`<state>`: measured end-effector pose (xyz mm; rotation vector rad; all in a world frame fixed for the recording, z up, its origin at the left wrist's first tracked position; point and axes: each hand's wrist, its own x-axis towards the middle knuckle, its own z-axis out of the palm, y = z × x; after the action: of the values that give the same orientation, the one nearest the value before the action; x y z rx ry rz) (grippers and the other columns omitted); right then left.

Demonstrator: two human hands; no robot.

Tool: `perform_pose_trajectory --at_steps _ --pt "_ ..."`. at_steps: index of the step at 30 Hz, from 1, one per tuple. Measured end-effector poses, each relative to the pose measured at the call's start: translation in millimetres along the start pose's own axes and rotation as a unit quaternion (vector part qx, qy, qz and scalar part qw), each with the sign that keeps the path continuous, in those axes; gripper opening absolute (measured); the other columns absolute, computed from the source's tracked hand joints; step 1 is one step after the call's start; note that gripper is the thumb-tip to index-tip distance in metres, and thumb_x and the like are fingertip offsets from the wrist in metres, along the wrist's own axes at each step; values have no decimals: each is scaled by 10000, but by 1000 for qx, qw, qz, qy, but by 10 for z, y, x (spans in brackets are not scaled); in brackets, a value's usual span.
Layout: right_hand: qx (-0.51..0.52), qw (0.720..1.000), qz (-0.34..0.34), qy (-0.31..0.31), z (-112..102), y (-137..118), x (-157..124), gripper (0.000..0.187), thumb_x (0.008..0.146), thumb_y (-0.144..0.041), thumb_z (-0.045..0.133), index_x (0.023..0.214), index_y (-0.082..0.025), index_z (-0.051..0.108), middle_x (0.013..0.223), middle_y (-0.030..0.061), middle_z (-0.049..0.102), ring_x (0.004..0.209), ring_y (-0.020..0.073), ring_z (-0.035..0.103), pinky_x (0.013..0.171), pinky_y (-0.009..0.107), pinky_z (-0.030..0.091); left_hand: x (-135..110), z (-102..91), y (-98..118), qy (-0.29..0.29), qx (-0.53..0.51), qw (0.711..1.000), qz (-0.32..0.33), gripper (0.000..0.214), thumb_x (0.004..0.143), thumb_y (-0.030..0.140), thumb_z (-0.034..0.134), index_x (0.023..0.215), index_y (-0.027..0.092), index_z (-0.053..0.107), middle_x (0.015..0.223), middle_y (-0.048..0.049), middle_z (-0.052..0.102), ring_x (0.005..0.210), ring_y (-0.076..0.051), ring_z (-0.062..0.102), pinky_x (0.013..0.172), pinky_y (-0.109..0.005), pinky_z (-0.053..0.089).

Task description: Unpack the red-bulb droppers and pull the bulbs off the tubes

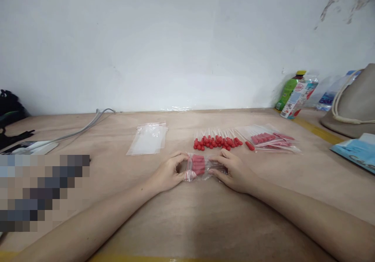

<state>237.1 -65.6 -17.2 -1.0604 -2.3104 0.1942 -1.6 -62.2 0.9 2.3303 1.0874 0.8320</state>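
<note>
Between my hands, low over the table, is a clear zip bag (pixel 198 167) with several red-headed sticks inside; their red ends lie towards the left. My left hand (pixel 172 172) is closed on the bag's left end, where a red zip line shows. The fingers and thumb of my right hand (pixel 233 171) grip the right end, and the plastic is crumpled there. Just beyond the bag lies a loose pile of red-headed sticks (pixel 216 141) with pale, thin shafts. One more red-headed stick (pixel 249 146) lies at the pile's right side.
Flat clear bags (pixel 148 139) lie at back left. Filled bags (pixel 272 137) of red-headed sticks are right of the pile. A green bottle (pixel 286 94), a carton-like drink pack (pixel 297 99), a beige bag (pixel 354 101) and a blue packet (pixel 356 152) stand or lie right. A grey cable (pixel 84 128) runs left.
</note>
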Motion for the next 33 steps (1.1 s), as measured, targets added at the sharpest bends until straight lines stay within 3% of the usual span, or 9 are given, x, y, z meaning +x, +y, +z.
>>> perform_pose_trajectory --at_steps 5,13,17,24,28,33 --pt "-8 1000 -10 14 26 3 9 259 848 -326 478 1030 -167 569 877 67 493 745 154 485 674 304 420 0 20 -3 -11 25 1000 -8 445 680 425 674 1043 194 560 878 -25 563 727 -141 499 645 -251 411" --pt "40 998 -44 25 9 52 52 283 827 -287 510 1081 -178 570 849 54 495 737 142 500 670 290 448 7 48 115 -12 80 995 54 158 881 240 377 894 168 517 845 -47 544 780 -158 482 735 -292 404" --pt "47 998 -34 18 -7 45 54 294 812 -263 529 1089 -174 573 855 58 502 746 147 506 674 296 452 9 67 131 -20 92 995 41 141 822 221 479 956 181 498 947 -61 552 879 -192 477 785 -332 400" --pt "41 999 -32 9 -9 40 55 315 804 -254 537 1108 -178 569 843 52 492 724 141 493 654 286 444 7 157 54 -4 -79 995 -56 249 767 189 530 1012 181 487 818 0 555 650 -95 477 592 -215 405" --pt "48 998 -33 13 -5 39 54 310 807 -259 533 1104 -176 572 835 49 487 727 139 488 655 284 443 13 169 32 -7 -99 993 -61 295 764 184 538 1056 172 497 810 -5 557 635 -89 470 562 -200 387" --pt "62 997 -37 22 7 38 48 289 811 -259 532 1087 -184 574 849 51 504 735 139 495 674 292 448 -2 110 97 -24 -71 997 -25 158 784 143 493 936 163 532 855 -23 555 713 -112 493 642 -227 420"
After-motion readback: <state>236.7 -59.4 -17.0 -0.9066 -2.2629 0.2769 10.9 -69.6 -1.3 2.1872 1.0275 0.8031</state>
